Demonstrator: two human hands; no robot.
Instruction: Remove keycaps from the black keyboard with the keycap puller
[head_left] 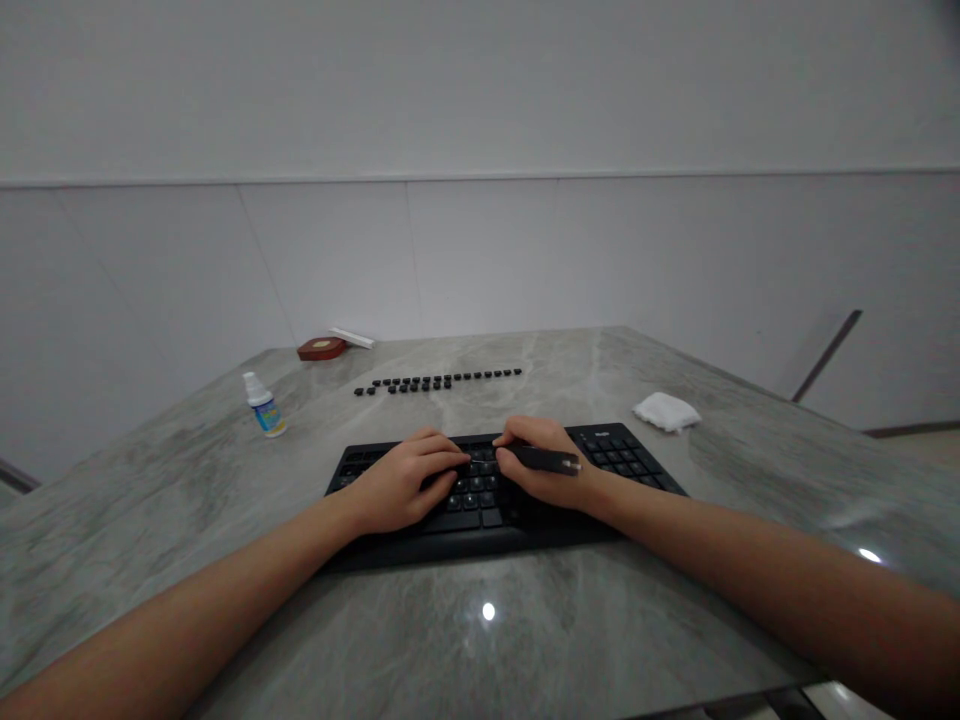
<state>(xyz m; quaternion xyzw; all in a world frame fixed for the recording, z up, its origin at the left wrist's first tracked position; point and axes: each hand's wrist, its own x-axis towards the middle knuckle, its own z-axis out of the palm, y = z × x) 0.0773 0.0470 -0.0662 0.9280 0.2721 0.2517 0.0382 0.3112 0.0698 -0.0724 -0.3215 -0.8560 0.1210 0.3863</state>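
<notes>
A black keyboard (472,540) lies on the grey marbled table before me, with its upper rows looking stripped of keycaps. My left hand (415,480) rests on its left half, fingers stretched towards the middle keys and thumb apart. My right hand (544,465) is closed around a slim tool with a black handle (546,459). Its thin tip points left, close to my left fingertips; the exact contact is too small to make out. Beyond the keyboard, several loose black keycaps (427,384) sit in two rows.
A white spray bottle (265,408) with a blue and yellow label stands at the left. At the far left edge are a reddish-brown box (321,348) and a white strip-like item (352,338). A white cloth or pad (666,411) lies right of the keyboard. A pale wall (480,255) rises behind.
</notes>
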